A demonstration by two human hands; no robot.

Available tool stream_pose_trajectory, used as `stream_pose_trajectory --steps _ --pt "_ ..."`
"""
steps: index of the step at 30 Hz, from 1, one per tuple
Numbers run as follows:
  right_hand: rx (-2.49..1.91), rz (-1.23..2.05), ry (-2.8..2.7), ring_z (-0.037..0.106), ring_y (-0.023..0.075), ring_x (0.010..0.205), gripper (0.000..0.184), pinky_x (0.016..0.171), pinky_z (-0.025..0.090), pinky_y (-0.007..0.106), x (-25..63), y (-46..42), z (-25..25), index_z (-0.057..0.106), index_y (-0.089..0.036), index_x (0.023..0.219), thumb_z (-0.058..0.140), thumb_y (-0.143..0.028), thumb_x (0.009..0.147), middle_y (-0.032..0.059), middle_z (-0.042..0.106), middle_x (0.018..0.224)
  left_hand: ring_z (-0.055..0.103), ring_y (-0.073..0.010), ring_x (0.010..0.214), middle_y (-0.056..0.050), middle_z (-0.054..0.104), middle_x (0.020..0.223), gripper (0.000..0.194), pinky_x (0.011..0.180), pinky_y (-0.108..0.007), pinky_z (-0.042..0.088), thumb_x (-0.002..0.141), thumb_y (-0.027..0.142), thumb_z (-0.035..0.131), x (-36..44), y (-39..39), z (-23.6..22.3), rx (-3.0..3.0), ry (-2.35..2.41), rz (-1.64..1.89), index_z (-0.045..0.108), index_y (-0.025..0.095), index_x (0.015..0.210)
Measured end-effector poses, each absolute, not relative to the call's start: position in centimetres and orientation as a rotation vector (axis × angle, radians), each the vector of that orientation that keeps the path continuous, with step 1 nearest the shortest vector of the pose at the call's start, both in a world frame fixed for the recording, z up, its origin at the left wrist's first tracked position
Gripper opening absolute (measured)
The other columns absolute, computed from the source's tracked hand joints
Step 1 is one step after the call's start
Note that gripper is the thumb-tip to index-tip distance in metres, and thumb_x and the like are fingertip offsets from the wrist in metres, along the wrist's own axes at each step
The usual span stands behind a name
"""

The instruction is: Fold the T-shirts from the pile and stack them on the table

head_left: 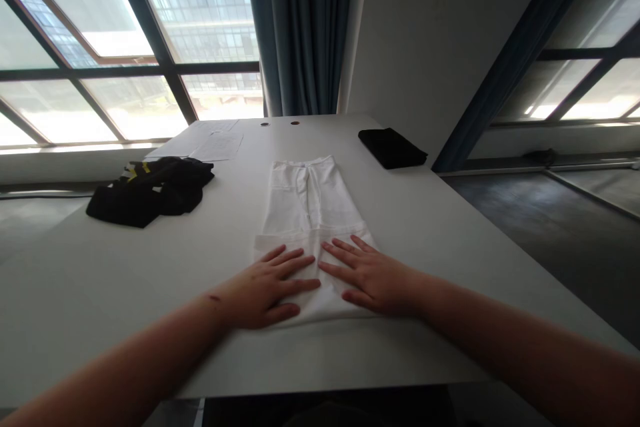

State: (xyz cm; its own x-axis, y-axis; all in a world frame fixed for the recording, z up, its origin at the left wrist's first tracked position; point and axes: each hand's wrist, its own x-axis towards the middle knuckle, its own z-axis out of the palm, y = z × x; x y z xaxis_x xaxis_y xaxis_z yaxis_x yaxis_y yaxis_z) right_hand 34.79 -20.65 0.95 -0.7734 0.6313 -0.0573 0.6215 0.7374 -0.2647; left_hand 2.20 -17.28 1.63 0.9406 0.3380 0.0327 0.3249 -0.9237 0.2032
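White trousers (285,203) lie on the table in front of me, waistband at the far end. Their lower part is folded back over itself, and the hem edge runs across the middle of the garment. My left hand (273,287) rests flat on the left side of this folded part, fingers spread. On the right side, my right hand (367,277) also presses flat with its fingers apart. The fingertips of both hands come close together near the centre. Neither hand grips the cloth.
A crumpled black garment (170,190) with yellow and white marks lies to the left. A folded black cloth (393,148) sits at the far right. Sheets of paper (217,145) lie at the back left of the white table (450,267). Behind hangs a blue curtain (310,33).
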Motion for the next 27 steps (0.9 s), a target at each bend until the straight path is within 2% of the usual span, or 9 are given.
stream_pose_trajectory --steps 2,5,9,11,14,17,22,25,27 --pt "-0.999 0.453 -2.914 0.01 0.0358 0.162 0.067 0.132 0.004 0.063 34.9 -21.8 1.3 0.034 -0.026 0.171 0.053 -0.05 0.111 0.01 0.007 0.173 0.03 -0.0315 0.162 0.0 0.028 0.175 0.06 0.137 -0.054 0.024 0.103 0.056 0.054 2.1 -17.9 1.7 2.918 0.453 0.086 0.043 0.043 0.16" --pt "-0.936 0.472 -2.905 0.018 0.0374 0.16 0.069 0.132 0.009 0.064 35.1 -22.2 1.5 0.039 -0.028 0.17 0.061 -0.049 0.107 0.0103 0.013 0.173 0.041 -0.0297 0.156 -0.002 0.043 0.168 0.057 0.134 -0.053 0.032 0.102 0.056 0.054 2.2 -17.7 1.4 2.92 0.63 0.216 0.049 0.039 0.157" --pt "-0.985 0.459 -2.737 0.044 0.0309 0.147 0.058 0.131 0.028 0.053 34.6 -19.5 1.8 0.054 -0.024 0.161 0.063 -0.045 0.107 0.0123 0.043 0.161 0.058 -0.0315 0.136 -0.009 0.062 0.148 0.048 0.119 -0.053 0.047 0.103 0.048 0.053 2.0 -15.6 1.2 2.764 1.376 0.421 0.059 0.029 0.147" --pt "-1.015 0.434 -2.63 0.047 0.0279 0.145 0.054 0.131 0.031 0.048 33.3 -17.1 2.2 0.057 -0.019 0.157 0.064 -0.036 0.106 0.0134 0.05 0.154 0.061 -0.0332 0.13 -0.01 0.066 0.14 0.044 0.114 -0.055 0.049 0.101 0.046 0.054 1.4 -14.5 1.3 2.672 1.527 0.369 0.064 0.028 0.14" --pt "-1.01 0.496 -2.569 0.046 0.0277 0.146 0.061 0.129 0.034 0.044 30.7 -13.6 2.6 0.057 -0.015 0.156 0.073 -0.027 0.099 0.0137 0.055 0.15 0.064 -0.029 0.122 -0.008 0.068 0.133 0.036 0.112 -0.051 0.049 0.101 0.048 0.054 0.1 -13.3 1.6 2.607 1.376 0.315 0.07 0.027 0.126" --pt "-1.0 0.67 -2.575 0.057 0.0249 0.134 0.065 0.121 0.043 0.039 28.7 -11.4 2.6 0.056 -0.015 0.157 0.076 -0.022 0.095 0.012 0.062 0.14 0.065 -0.0236 0.112 -0.007 0.069 0.125 0.034 0.108 -0.042 0.051 0.101 0.049 0.051 -0.9 -12.8 1.6 2.536 1.248 0.359 0.071 0.025 0.112" --pt "-0.999 0.779 -2.512 0.067 0.0184 0.109 0.05 0.104 0.05 0.029 28.4 -11.1 2.0 0.068 -0.017 0.143 0.074 -0.015 0.093 0.0075 0.069 0.121 0.064 -0.0263 0.112 -0.007 0.067 0.126 0.04 0.108 -0.045 0.05 0.097 0.053 0.053 -1.2 -12.5 1.3 2.452 1.353 0.371 0.067 0.026 0.122" --pt "-1.039 0.794 -2.5 0.066 0.0175 0.103 0.048 0.096 0.05 0.027 28.6 -11.3 2.0 0.07 -0.018 0.141 0.075 -0.017 0.093 0.0068 0.07 0.117 0.064 -0.0267 0.109 -0.008 0.067 0.123 0.041 0.103 -0.044 0.05 0.095 0.056 0.052 -1.1 -12.2 1.2 2.448 1.358 0.351 0.068 0.023 0.114" --pt "-1.056 0.789 -2.507 0.065 0.0167 0.099 0.046 0.092 0.049 0.026 28.6 -11.3 2.4 0.071 -0.018 0.139 0.075 -0.019 0.093 0.0062 0.07 0.113 0.065 -0.0238 0.101 -0.007 0.069 0.118 0.039 0.095 -0.039 0.05 0.095 0.055 0.05 -1.0 -12.2 1.3 2.406 1.353 0.365 0.068 0.023 0.11"
